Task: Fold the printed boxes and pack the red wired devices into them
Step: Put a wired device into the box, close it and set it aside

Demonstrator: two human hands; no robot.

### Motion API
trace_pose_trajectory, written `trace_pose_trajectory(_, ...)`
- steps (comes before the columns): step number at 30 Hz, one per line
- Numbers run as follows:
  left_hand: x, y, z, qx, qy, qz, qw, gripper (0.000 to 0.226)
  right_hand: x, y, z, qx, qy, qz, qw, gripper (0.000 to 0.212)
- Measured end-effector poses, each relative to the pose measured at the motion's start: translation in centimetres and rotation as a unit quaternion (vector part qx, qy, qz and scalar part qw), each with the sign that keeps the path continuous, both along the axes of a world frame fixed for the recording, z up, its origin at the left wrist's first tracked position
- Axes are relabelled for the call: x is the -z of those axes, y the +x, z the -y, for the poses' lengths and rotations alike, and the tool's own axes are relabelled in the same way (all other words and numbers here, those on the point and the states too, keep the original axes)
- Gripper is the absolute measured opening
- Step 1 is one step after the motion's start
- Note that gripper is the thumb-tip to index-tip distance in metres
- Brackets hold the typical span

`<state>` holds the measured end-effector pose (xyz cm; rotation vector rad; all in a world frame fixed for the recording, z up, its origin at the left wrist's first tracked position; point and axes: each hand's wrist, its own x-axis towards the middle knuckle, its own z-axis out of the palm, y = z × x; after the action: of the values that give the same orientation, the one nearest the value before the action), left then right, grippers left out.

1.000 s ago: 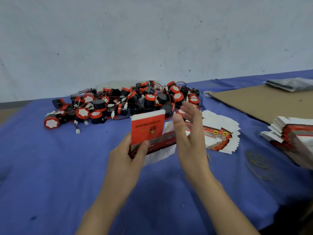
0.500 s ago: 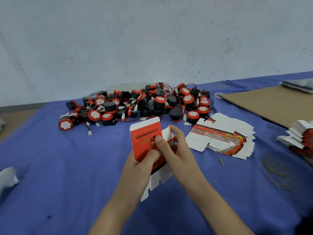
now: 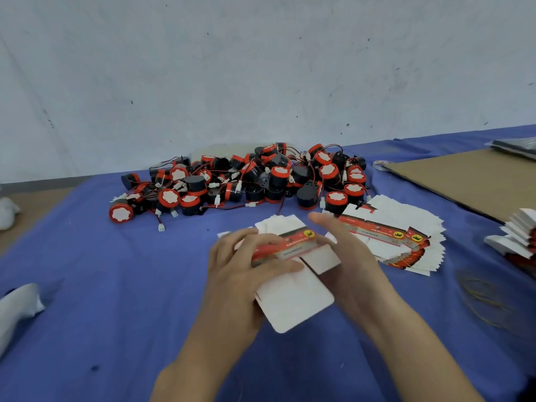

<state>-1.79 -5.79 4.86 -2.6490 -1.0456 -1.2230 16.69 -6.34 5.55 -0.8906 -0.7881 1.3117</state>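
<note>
- Fingers [image 3: 246, 239] of left hand [image 3: 235, 274] curl over the part-folded printed box [image 3: 295, 300], thumb across its white flap; box sits over the blue surface [image 3: 116, 300].
- Right hand [image 3: 351, 265] lies against the box's right side, fingers apparently straight; view blurred.
- Flat boxes [image 3: 406, 245] fanned just to the right.
- Red wired devices [image 3: 261, 181] heaped beyond, unpacked.

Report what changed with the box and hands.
The printed box, held upright with its red face to the camera, has been tipped down and now shows a white flap. The left hand kept gripping it; the right hand, first apart and open, came in against its right side. The pile of red wired devices and the stack of flat boxes stayed put.
</note>
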Motion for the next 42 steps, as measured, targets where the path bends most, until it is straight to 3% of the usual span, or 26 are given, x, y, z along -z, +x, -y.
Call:
trace_pose_trajectory(3,0.3,-0.6,-0.6,-0.052,-0.014,-0.09,0.994,0.068,0.7,0.7,0.2,-0.019,0.016,0.018,1.0,0.041)
trace_pose_trajectory(5,0.3,-0.8,-0.5,-0.068,-0.046,-0.078,0.994,0.085,1.0,0.9,0.2,-0.001,0.032,0.043,0.999,0.049)
trace_pose_trajectory(7,0.3,-1.3,-0.5,-0.068,-0.086,0.005,0.994,0.096,1.1,1.0,0.0,0.032,0.051,0.067,0.996,0.051)
trace_pose_trajectory(9,0.0,-1.4,-0.1,-0.072,-0.135,0.128,0.98,0.088,1.1,1.0,0.0,0.056,0.07,0.083,0.993,0.05)
trace_pose_trajectory(11,-0.5,-0.9,0.5,-0.069,-0.216,0.276,0.934,0.051,1.0,0.6,0.3,0.061,0.078,0.106,0.989,0.052)
trace_pose_trajectory(13,-0.7,-0.1,0.8,-0.063,-0.324,0.348,0.877,0.042,1.1,-0.2,0.3,0.07,0.082,0.149,0.983,0.052)
trace_pose_trajectory(16,-0.6,1.2,1.2,-0.058,-0.363,0.357,0.859,0.049,1.3,-1.6,0.2,0.097,0.114,0.223,0.963,0.047)
trace_pose_trajectory(18,-0.5,1.8,1.3,-0.051,-0.368,0.375,0.849,0.054,1.5,-2.4,0.2,0.114,0.126,0.215,0.962,0.048)
trace_pose_trajectory(25,-1.4,2.0,0.8,-0.022,-0.399,0.396,0.827,0.074,1.8,-3.6,0.9,0.161,0.137,0.328,0.921,0.076)
trace_pose_trajectory(29,-1.5,1.4,0.3,-0.004,-0.373,0.402,0.836,0.053,2.3,-4.0,1.1,0.138,0.166,0.4,0.891,0.081)
trace_pose_trajectory(33,-1.0,1.6,0.3,0.008,-0.377,0.397,0.836,0.062,3.3,-4.1,1.1,0.102,0.208,0.499,0.835,0.094)
trace_pose_trajectory(35,-0.8,2.1,0.8,0.019,-0.375,0.386,0.843,0.059,4.0,-4.2,1.1,0.066,0.222,0.523,0.82,0.091)
trace_pose_trajectory(38,-0.8,2.0,1.3,0.017,-0.348,0.398,0.849,0.048,3.9,-4.1,1.0,0.025,0.23,0.468,0.853,0.079)
trace_pose_trajectory(42,-1.3,0.3,0.6,0.013,-0.332,0.442,0.833,0.038,2.7,-3.7,1.2,0.019,0.226,0.296,0.928,0.053)
